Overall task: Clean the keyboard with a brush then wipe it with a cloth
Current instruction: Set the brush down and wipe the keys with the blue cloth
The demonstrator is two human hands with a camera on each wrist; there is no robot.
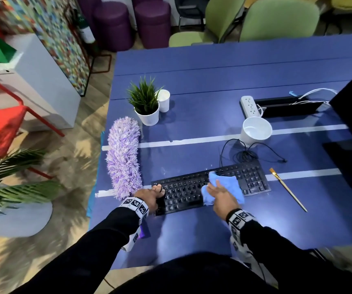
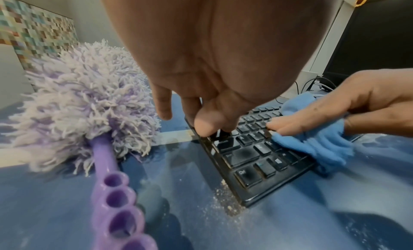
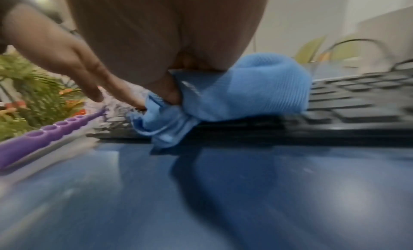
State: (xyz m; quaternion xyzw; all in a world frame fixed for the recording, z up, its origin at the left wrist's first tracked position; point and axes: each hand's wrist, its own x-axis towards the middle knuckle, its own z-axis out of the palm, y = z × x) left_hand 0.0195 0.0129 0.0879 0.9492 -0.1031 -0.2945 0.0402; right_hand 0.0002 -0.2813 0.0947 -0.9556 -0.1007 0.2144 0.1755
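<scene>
With the left hand (image 1: 152, 197) pinching the keyboard's (image 1: 192, 193) end, the right hand (image 1: 221, 198) clutching the cloth (image 1: 228, 183) could snag keycaps.

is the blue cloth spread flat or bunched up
Bunched up. The blue cloth sits crumpled in folds under the right hand on the keyboard, with gathered edges hanging over the front edge.

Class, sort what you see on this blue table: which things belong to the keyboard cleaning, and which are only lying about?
Belonging to the job:
keyboard, gripped at its end by the left hand
blue cloth, pressed onto the keys by the right hand
thin brush, lying beside the keyboard

Lying about:
purple duster
potted plant
paper cup
white bowl
power strip
</scene>
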